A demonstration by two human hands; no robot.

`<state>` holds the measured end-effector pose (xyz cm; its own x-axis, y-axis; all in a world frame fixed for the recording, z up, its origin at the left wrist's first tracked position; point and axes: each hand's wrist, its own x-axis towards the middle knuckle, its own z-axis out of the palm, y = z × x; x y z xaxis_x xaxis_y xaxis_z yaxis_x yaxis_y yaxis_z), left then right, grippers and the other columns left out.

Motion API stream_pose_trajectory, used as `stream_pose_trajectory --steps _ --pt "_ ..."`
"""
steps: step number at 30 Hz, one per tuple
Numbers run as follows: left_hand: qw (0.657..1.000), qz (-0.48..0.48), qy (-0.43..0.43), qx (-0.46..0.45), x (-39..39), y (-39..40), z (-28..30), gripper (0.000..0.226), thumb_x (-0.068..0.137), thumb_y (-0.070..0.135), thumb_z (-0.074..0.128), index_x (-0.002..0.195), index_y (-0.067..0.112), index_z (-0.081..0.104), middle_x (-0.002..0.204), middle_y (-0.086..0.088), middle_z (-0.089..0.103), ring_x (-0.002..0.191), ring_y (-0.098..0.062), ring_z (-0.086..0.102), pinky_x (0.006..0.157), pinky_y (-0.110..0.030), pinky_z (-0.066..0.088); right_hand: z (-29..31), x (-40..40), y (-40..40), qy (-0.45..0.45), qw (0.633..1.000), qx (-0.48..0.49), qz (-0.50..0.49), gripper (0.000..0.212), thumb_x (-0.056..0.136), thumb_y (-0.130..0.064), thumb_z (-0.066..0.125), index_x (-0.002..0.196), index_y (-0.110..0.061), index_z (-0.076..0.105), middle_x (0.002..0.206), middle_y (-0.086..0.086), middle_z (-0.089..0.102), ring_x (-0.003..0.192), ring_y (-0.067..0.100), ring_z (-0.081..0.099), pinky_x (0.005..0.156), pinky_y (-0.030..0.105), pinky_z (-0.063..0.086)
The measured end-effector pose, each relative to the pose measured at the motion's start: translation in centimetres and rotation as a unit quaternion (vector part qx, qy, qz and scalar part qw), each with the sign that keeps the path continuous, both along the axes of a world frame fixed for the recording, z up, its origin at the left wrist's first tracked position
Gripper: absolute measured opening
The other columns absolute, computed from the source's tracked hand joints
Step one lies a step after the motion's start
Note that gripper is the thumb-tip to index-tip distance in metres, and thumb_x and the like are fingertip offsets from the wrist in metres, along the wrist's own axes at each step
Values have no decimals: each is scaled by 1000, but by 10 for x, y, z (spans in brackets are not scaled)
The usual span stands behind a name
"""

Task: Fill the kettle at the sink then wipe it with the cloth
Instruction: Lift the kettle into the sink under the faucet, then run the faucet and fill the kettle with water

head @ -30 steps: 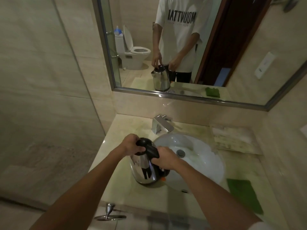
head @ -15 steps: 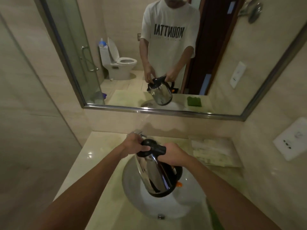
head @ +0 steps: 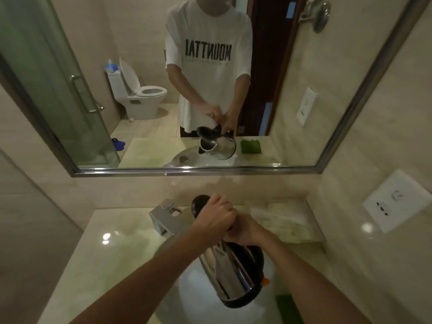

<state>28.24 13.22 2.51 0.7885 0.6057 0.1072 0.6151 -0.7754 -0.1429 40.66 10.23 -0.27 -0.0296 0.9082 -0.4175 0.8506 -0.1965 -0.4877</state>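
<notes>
Steel kettle (head: 230, 270), tilted, black lid (head: 198, 204) open

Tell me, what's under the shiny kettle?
The white sink basin lies under the tilted kettle, which both hands hold up over it. The kettle and arms cover much of the bowl, so its drain cannot be seen. A green cloth peeks out beside it.

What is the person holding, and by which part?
The steel kettle, tilted over the sink. The right hand grips its handle; the left hand is at the open lid.
</notes>
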Motion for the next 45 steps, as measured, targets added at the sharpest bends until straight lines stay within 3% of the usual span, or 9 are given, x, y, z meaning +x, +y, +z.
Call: stream_pose_trajectory --steps 2,3,6,10,14,22,31,40,45 --pt "997 -24 -52 -50 10 -3 -7 45 80 18 59 124 15 55 114 -6 63 108 -26 52 93 -37 33 -2 -9 0 -19 999 -3 38 47 93 -26 62 135 -8 54 133 16 60 112 23 58 88 29 46" --pt "994 -18 -91 -66 10 -1 -8 45 79 17 56 124 17 55 114 -4 63 109 -26 53 92 -36 33 -6 -11 0 -28 999 -9 30 47 91 -26 61 133 -8 55 132 14 61 110 25 59 88 31 46" --pt "975 27 -198 -95 -10 17 -13 32 78 13 51 107 19 63 109 -1 65 107 -23 55 87 -34 32 -22 -6 -1 9 997 -45 -58 38 71 -34 64 92 -3 71 93 18 77 70 25 68 61 33 51" --pt "945 119 -267 -150 -50 54 -34 15 85 15 52 96 16 62 103 -2 62 100 -20 55 86 -32 35 -40 1 -3 76 983 -70 -150 21 75 -21 72 84 -3 69 72 9 69 62 19 69 54 28 51" --pt "914 206 -280 -210 -81 93 -68 6 87 13 57 91 12 61 94 -4 57 83 -17 54 74 -28 43 -56 -8 1 132 973 -81 -171 15 76 -13 71 78 -26 62 70 1 65 62 12 68 54 21 50" --pt "886 286 -169 -323 -108 140 -129 29 88 19 61 112 3 66 109 -16 66 102 -29 62 88 -34 45 -104 -33 16 157 958 -116 -208 25 70 -19 74 94 -12 72 89 12 76 80 20 75 75 36 61" --pt "861 314 -214 -338 -110 156 -144 22 78 18 75 95 5 74 89 -3 58 89 -24 62 70 -26 38 -131 -59 28 208 952 -114 -194 17 79 -3 71 73 -16 61 64 -2 61 42 -3 57 44 13 42" --pt "843 342 -280 -307 -111 162 -149 27 67 29 84 85 10 74 88 -4 56 80 -21 56 66 -30 37 -155 -67 29 207 954 -92 -198 26 68 -12 74 90 -2 68 84 13 74 80 24 72 74 39 58" --pt "829 373 -290 -300 -107 163 -152 29 67 32 83 85 12 74 88 -2 58 80 -19 57 66 -29 39 -163 -67 26 205 949 -106 -213 23 72 -9 75 93 -4 68 86 11 73 80 19 71 69 31 58"
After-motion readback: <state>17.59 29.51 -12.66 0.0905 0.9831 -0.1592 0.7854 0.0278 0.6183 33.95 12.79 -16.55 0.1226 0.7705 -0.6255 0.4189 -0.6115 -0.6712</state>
